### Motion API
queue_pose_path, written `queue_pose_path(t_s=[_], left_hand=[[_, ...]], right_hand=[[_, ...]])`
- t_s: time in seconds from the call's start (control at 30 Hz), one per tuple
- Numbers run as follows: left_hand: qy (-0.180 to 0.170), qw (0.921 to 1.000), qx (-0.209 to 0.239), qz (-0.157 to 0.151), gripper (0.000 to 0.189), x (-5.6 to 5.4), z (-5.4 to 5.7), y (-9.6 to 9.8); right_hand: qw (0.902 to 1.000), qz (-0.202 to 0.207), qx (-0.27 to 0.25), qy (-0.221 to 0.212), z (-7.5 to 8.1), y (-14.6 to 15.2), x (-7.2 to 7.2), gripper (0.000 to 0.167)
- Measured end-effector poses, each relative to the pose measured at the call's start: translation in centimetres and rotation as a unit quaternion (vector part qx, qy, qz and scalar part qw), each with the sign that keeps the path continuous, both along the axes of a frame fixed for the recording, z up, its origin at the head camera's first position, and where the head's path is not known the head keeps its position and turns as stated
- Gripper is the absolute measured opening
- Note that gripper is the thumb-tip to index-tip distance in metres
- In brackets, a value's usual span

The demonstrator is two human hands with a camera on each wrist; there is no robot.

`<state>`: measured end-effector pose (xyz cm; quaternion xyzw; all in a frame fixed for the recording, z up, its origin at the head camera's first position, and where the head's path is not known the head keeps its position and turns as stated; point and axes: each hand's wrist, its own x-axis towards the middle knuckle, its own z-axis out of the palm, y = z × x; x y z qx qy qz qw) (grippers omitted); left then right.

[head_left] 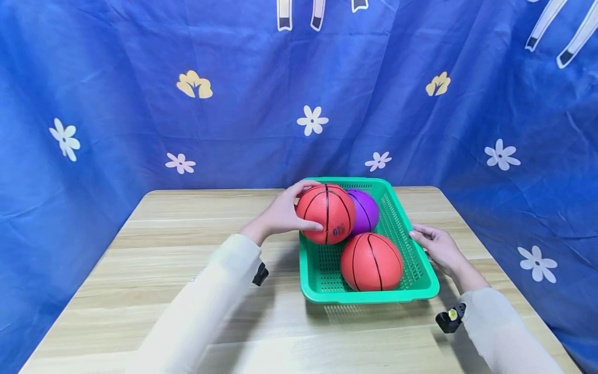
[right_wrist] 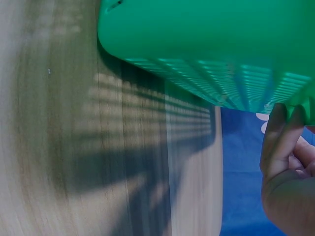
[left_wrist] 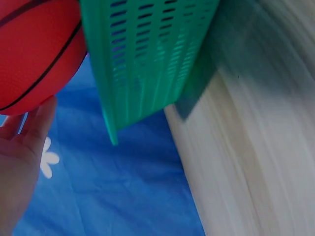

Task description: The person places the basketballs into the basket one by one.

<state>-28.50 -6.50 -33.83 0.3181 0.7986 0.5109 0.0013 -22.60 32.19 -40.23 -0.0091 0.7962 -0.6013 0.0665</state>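
Note:
My left hand grips a red toy basketball with black seams, thumb on its near side and fingers round its far left side. The ball overlaps the left rim of a green plastic basket in the head view. Inside the basket sit a second red basketball at the front and a purple ball behind, partly hidden by the held one. My right hand pinches the basket's right rim, thumb on top. From the right wrist view, its fingers reach under the rim along the slotted side.
A light wooden table lies under the basket, whose slotted shadow falls on the tabletop. Behind and on both sides hangs a blue cloth printed with white flowers. Black wrist cameras sit by the sleeves.

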Motion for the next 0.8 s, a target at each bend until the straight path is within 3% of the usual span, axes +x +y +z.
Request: queue_pose_path(t_s=[0.1, 0.53, 0.8], left_hand=[[-0.002, 0.9999, -0.008, -0.006, 0.081, -0.1, -0.5, 0.5], [0.004, 0.9982, -0.056, 0.021, 0.083, -0.3, -2.0, 1.7], [-0.01, 0.9987, -0.049, 0.014, 0.087, -0.1, -3.0, 1.9]], right_hand=[[1.0, 0.0, 0.002, -0.002, 0.0, 0.0, 0.0, 0.065], [0.9999, -0.003, 0.004, -0.01, 0.2, -0.1, 0.0, 0.063], [1.0, 0.002, 0.004, -0.007, 0.1, 0.0, -0.1, 0.063]])
